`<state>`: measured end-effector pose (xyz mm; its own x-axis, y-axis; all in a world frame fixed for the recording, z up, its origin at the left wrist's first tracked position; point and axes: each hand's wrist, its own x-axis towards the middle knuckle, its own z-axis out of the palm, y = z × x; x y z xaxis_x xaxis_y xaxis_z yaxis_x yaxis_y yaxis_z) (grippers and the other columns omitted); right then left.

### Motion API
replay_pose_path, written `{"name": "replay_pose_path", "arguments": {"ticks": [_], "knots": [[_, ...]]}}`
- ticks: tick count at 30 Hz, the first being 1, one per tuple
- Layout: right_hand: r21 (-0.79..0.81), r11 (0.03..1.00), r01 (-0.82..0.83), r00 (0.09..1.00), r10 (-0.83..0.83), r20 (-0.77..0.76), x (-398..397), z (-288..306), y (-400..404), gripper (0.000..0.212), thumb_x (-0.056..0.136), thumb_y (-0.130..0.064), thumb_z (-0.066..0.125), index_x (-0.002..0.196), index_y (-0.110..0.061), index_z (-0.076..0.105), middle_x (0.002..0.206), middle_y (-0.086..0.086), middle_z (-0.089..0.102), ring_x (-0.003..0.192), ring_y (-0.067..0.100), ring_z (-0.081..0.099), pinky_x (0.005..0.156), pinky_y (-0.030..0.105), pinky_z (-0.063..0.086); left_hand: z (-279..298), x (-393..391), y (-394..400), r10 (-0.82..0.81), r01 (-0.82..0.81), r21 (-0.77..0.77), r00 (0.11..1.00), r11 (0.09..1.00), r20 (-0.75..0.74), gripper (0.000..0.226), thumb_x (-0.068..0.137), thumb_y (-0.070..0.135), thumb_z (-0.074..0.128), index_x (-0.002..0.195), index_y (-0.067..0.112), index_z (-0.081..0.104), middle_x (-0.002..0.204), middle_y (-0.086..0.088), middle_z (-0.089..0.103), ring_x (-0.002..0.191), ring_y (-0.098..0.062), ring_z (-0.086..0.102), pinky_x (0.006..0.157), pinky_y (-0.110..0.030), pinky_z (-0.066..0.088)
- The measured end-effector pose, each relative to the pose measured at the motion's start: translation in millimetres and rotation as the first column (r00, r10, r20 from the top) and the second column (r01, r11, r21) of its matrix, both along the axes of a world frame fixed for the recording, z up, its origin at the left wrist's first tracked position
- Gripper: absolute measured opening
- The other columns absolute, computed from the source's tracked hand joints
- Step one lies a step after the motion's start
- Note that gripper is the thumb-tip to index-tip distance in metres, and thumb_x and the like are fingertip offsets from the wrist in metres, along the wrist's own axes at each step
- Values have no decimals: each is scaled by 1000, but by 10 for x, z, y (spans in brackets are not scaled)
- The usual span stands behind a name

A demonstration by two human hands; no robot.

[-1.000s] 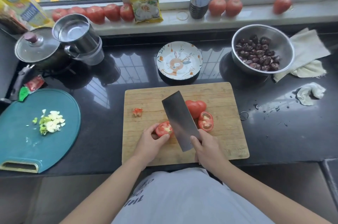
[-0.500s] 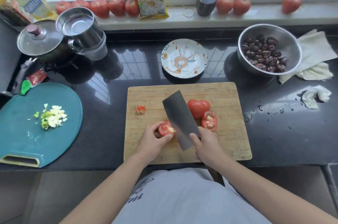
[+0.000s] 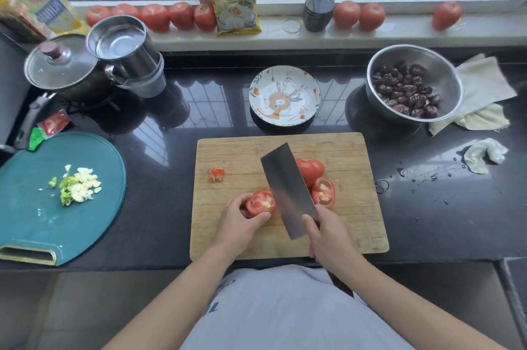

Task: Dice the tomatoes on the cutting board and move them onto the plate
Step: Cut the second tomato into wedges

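A wooden cutting board (image 3: 350, 235) lies on the black counter. My left hand (image 3: 238, 225) grips a tomato half (image 3: 260, 202), cut face up and tilted toward the blade. My right hand (image 3: 330, 238) grips the handle of a cleaver (image 3: 288, 189), whose wide blade slants up and to the left beside that half. Right of the blade lie a whole-skinned tomato piece (image 3: 310, 169) and two cut pieces (image 3: 323, 192). A small tomato scrap (image 3: 217, 174) sits at the board's left. The rabbit-patterned plate (image 3: 285, 95) stands just behind the board with nothing on it.
A teal board (image 3: 25, 207) with chopped garlic and scallion lies at the left. A steel bowl of dark dates (image 3: 413, 84), cloths and a crumpled tissue sit at the right. A lidded pot and steel cup stand back left. Whole tomatoes, a yellow packet and a spray bottle line the windowsill.
My left hand has tipped the tomato half so its cut face shows more. The cleaver and my right hand have stayed nearly in place.
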<state>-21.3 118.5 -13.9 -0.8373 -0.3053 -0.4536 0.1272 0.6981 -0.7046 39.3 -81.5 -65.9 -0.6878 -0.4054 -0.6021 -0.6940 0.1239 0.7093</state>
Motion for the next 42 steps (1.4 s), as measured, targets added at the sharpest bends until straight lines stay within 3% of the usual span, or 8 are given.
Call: {"name": "replay_pose_path", "arguments": {"ticks": [4,7,12,21,26,34,38,42], "knots": [[148,961,-235,888,274,-370,102,167,128,15,94,-21,52,79,-22,49,59,-9,49,52,20,49,47,43,41,15,-22,100,49,-48,23,999,999,-3,50,83,32,85,125,35,58,125,12,64,113,-7,64,102,-34,53],[322,878,-354,753,472,-458,161,170,70,9,83,-11,62,85,-19,59,67,-6,52,50,26,48,40,34,31,26,-75,164,21,-21,-47,1000,999,-4,44,79,42,81,118,35,62,118,11,68,106,-9,66,92,-34,56],[397,813,-426,700,574,-425,206,1,50,20,76,-2,67,90,-15,59,71,-2,51,49,28,49,40,35,33,157,-134,225,40,-39,-64,999,997,23,32,83,41,82,101,29,58,103,11,68,91,-4,63,66,-21,43],[473,787,-396,677,598,-429,221,109,202,31,55,4,77,73,-15,60,57,-1,48,37,26,37,31,30,20,195,-149,219,102,-101,-21,994,995,31,45,76,48,88,110,29,64,107,12,70,96,-6,65,72,-25,46],[586,707,-396,669,659,-343,152,127,-61,41,45,-1,82,68,-17,53,56,-3,48,32,23,40,48,25,-9,170,-147,261,98,-98,-38,995,994,16,38,79,33,89,101,24,60,100,5,72,92,-12,68,72,-27,49],[592,674,-441,649,696,-309,207,23,90,36,52,-1,78,79,-15,60,63,-1,51,35,25,43,35,26,14,174,-170,256,88,-88,-78,996,993,6,33,81,32,86,103,22,63,99,6,71,91,-11,66,66,-24,44],[587,677,-444,667,687,-288,156,52,-93,39,54,2,77,76,-17,51,64,-1,49,37,24,44,42,26,0,195,-183,269,81,-80,-82,997,993,-1,27,81,24,85,97,21,63,93,4,71,87,-13,66,64,-24,45],[574,682,-453,686,678,-265,138,75,-177,39,58,2,77,77,-17,49,65,0,50,40,24,47,40,29,14,192,-192,272,88,-89,-78,996,993,-9,27,77,22,87,93,19,65,91,2,73,86,-14,68,68,-28,49]]}}
